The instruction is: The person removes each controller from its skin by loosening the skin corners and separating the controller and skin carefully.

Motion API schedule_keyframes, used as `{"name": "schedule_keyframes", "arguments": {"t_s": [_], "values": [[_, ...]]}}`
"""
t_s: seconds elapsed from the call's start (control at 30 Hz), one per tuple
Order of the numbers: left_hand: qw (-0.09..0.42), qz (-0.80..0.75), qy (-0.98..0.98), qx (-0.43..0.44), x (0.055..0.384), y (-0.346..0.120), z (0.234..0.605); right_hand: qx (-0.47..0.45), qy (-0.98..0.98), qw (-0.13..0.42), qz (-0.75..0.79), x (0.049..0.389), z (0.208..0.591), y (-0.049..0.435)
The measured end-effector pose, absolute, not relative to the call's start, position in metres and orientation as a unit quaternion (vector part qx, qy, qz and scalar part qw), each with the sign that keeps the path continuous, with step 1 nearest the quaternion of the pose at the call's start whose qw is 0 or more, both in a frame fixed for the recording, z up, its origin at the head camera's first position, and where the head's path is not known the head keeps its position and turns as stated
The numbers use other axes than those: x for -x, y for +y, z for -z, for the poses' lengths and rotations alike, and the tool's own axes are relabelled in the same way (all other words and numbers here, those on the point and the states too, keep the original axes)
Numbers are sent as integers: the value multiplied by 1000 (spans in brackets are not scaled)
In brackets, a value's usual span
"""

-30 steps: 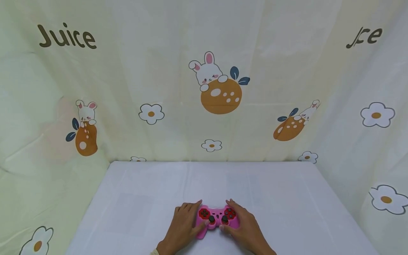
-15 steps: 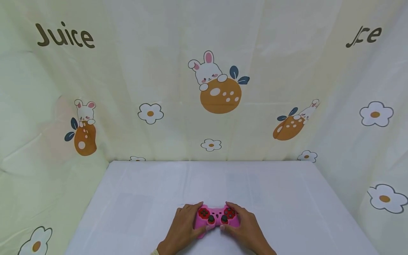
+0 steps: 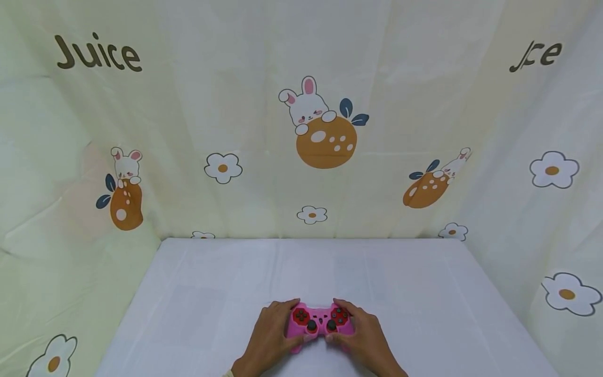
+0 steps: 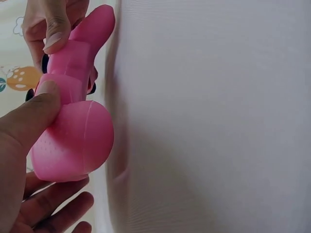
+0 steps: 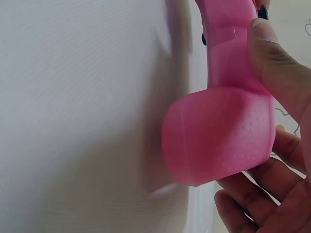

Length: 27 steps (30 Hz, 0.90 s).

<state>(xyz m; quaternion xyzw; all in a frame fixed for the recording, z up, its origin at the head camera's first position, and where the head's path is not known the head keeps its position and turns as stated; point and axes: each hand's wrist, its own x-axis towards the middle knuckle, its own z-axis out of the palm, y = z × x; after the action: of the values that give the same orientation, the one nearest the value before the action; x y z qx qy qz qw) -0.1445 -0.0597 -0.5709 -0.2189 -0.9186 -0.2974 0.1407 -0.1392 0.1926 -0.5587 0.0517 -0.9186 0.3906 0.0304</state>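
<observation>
A pink game controller (image 3: 322, 319) with red button panels and two black thumbsticks is at the front middle of the table in the head view, facing up. My left hand (image 3: 270, 332) grips its left side, thumb along the lower edge below the left stick. On the opposite side, my right hand (image 3: 366, 335) holds the other end, its thumb below the right stick. Index fingers reach the top corners. In the left wrist view, the rounded left handle (image 4: 77, 138) sits between thumb and fingers. The right wrist view shows the right handle (image 5: 221, 136) close over the cloth.
A white cloth (image 3: 405, 283) covers the table. Behind and at both sides hangs a cream curtain (image 3: 254, 104) printed with rabbits, oranges, flowers and lettering. The table's back edge meets the curtain.
My left thumb has slid down off the left thumbstick to the controller's lower edge. Both hands keep their grip, and the controller stays in nearly the same place.
</observation>
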Motion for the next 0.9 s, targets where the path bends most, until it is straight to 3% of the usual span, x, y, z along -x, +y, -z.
{"name": "schedule_keyframes", "arguments": {"t_s": [0.23, 0.7, 0.9], "values": [[165, 315, -912, 207, 147, -63, 564, -64, -918, 72, -384, 139, 555, 187], [204, 331, -904, 178, 150, -62, 558, -103, -915, 229, -316, 137, 559, 172], [216, 310, -906, 187, 150, -61, 561, -108, -919, 233, -299, 135, 564, 169]]}}
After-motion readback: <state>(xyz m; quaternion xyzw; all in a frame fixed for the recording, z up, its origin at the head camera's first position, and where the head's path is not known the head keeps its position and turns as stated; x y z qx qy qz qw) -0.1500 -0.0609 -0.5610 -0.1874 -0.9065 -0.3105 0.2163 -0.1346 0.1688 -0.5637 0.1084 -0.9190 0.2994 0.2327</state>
